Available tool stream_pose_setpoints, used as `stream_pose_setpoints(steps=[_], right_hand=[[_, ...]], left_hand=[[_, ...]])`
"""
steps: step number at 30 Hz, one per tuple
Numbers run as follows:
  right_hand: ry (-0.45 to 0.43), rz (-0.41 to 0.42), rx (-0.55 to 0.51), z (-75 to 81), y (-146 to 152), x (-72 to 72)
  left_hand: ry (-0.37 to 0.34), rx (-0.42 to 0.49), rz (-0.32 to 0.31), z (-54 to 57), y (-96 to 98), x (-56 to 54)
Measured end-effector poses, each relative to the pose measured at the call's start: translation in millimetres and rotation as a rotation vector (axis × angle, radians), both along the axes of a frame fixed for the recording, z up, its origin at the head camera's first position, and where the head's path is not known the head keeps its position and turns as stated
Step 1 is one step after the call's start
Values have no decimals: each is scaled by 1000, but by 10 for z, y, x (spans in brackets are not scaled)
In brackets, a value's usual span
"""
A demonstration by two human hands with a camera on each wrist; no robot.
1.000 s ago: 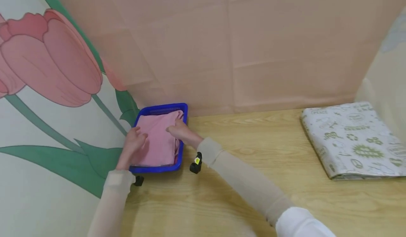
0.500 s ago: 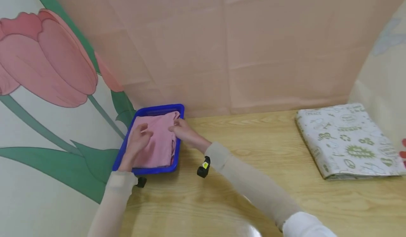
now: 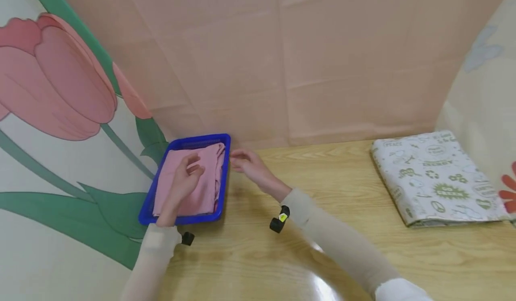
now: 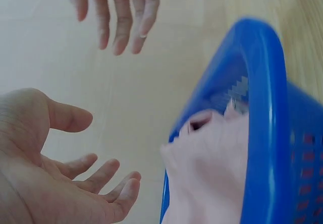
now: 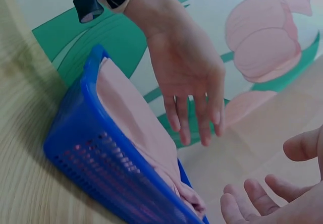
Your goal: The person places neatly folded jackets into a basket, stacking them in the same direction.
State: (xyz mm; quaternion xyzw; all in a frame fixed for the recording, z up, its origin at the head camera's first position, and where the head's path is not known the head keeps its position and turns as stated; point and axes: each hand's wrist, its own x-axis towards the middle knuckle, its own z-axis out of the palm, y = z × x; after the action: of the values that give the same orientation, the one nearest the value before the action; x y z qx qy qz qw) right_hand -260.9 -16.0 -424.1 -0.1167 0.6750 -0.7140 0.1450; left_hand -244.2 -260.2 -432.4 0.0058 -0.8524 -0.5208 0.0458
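Note:
A folded pink cloth lies in a blue plastic basket at the left end of the table. My left hand hovers over the cloth, its fingers loosely bent with nothing between them. Just off the basket's right rim is my right hand, also holding nothing. In the left wrist view the cloth comes up close to the rim, apart from both hands. The right wrist view shows the perforated basket side, with reddish material showing through its holes.
A folded white cloth with green print lies at the right of the wooden table. A pinkish sheet hangs behind. The left wall, painted with tulips, stands close beside the basket.
My right hand has drawn back from the cloth to the right, past the basket's rim. The left hand has lifted off the basket's left side and shifted right over the cloth.

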Motion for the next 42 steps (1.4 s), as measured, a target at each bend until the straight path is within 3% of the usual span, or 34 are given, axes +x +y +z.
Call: stream_pose_setpoints(steps=[10, 17, 21, 25, 30, 38, 42], right_hand=[[63, 50, -10, -19, 364, 102], [135, 35, 92, -71, 645, 188], [140, 32, 99, -57, 833, 190], [161, 24, 90, -22, 1016, 182], [174, -1, 138, -30, 1237, 177], [163, -40, 197, -99, 1585, 160], [167, -50, 197, -109, 1727, 136]], left_hand=[[138, 121, 4, -122, 267, 71], [168, 190, -9, -177, 518, 128], [183, 190, -14, -255, 673, 176], [180, 169, -43, -362, 814, 184], [142, 209, -65, -444, 972, 174], [105, 243, -87, -473, 1213, 138], [120, 233, -89, -475, 1327, 115]])
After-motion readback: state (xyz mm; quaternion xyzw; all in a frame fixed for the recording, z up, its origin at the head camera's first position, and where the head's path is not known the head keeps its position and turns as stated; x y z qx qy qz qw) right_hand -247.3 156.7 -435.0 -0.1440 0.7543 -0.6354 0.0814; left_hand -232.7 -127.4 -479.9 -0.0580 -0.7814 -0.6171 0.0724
